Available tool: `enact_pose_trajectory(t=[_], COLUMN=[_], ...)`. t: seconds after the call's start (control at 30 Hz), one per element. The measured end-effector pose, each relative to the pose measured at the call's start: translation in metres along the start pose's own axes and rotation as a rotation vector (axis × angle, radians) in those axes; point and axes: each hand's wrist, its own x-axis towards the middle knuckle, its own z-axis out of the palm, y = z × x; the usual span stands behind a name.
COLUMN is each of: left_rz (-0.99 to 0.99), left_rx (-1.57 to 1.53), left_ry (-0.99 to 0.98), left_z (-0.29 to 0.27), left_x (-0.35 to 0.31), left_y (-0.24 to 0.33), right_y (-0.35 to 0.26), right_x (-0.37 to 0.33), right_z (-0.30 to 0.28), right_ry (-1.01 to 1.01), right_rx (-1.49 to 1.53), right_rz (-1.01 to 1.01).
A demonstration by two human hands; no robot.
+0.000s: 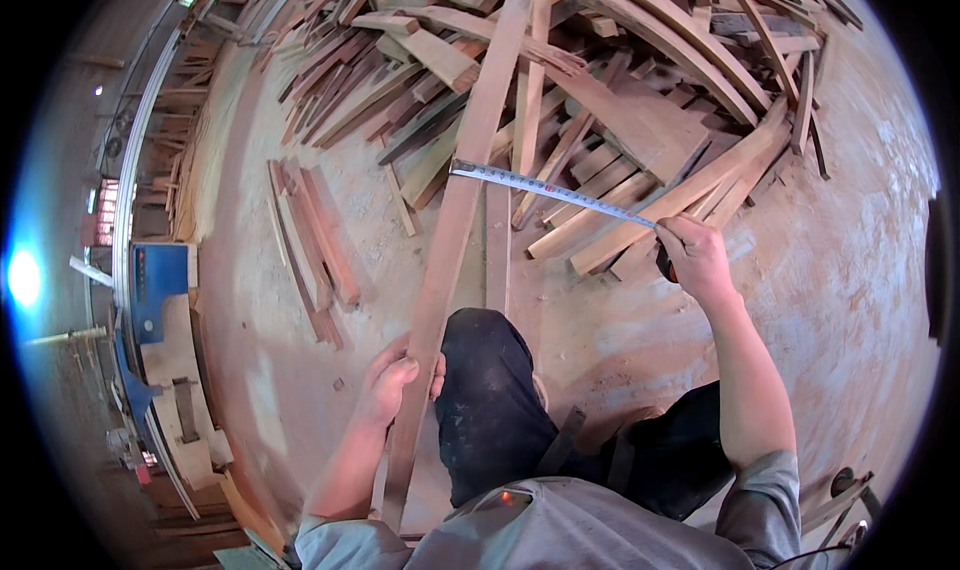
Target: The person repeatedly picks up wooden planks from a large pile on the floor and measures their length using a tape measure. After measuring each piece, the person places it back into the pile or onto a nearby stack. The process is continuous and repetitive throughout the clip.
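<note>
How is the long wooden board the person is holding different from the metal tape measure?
The long wooden board is wide, thick and brown; the tape measure blade is thin, narrow and silvery with tiny marks. The board runs away from the person, gripped by the left hand; the blade stretches sideways from the right hand and its tip meets the board. Both are long, straight and held above the pile of wood offcuts.

tape case: mostly hidden inside the right hand point(697, 255) | long pale wooden plank point(455, 230): near end lost behind grey shirt, far end cut by the top rim | left hand point(392, 380): fingers mostly behind the plank | blue machine point(160, 290) far left: blurred, kind unclear | tape markings: too small
</note>
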Motion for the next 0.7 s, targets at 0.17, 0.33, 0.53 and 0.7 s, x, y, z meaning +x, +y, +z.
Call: enact_pose_trajectory(t=[0.17, 0.33, 0.53, 0.7], left_rz=[0.044, 0.083, 0.032, 0.0], left_rx=[-0.009, -0.38, -0.782, -0.921], left_ry=[0.003, -0.105, -0.214, -0.11], left_z=[-0.016, -0.057, -0.095, -0.124], left_x=[-0.006, -0.022, -0.039, -0.045], left_y=[-0.018, -0.067, -0.097, -0.132], right_y=[-0.004, -0.005, -0.016, -0.003], right_x=[-0.001, 0.001, 0.003, -0.001], right_z=[0.012, 0.018, 0.017, 0.019], right_ry=[-0.009, -0.019, 0.017, 0.034], right_rx=[0.091, 0.162, -0.001, -0.034], right_rz=[0.002, 0.106, 0.163, 0.193])
